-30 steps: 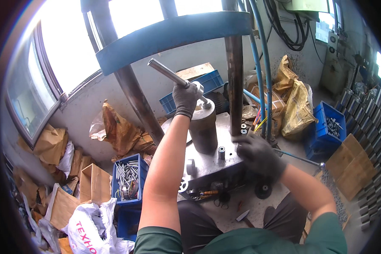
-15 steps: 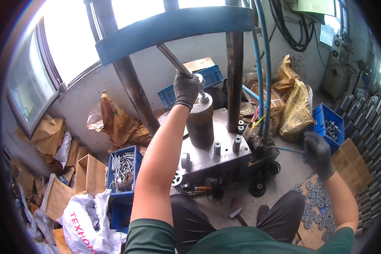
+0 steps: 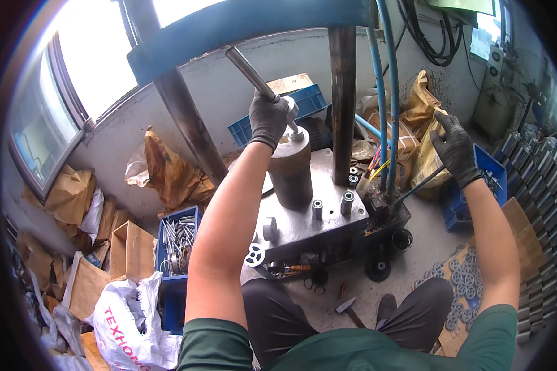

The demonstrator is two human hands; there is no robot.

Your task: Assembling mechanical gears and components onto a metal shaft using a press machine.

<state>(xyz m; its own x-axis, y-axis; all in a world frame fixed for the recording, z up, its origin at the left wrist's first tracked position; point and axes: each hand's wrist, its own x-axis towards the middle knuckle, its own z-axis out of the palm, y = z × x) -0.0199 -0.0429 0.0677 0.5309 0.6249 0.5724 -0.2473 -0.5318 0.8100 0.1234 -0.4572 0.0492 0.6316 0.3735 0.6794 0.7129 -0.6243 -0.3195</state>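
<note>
My left hand [image 3: 270,120], in a dark glove, is closed around the lower end of a shiny metal rod [image 3: 247,71], which tilts up to the left. Next to my fingers is a ring-shaped metal end, just above a small fitting [image 3: 296,133] on the thick dark cylinder [image 3: 292,176] of a press. Whether the ring belongs to the rod is hard to tell. My gloved right hand [image 3: 457,148] is raised at the right with its fingers spread. A thin dark lever [image 3: 419,184] runs up from the press base and meets the heel of that hand.
The blue crossbeam [image 3: 254,36] spans above my left hand, between steel posts [image 3: 343,111]. Small bearing-like cylinders [image 3: 347,203] stand on the press plate [image 3: 291,229]. A blue crate of metal pins [image 3: 181,238] sits left; metal discs [image 3: 461,284] and a hammer [image 3: 348,307] lie below.
My right hand has risen and its fingers have spread. The lever has swung up with it from nearly level. My left hand still grips the rod in almost the same place.
</note>
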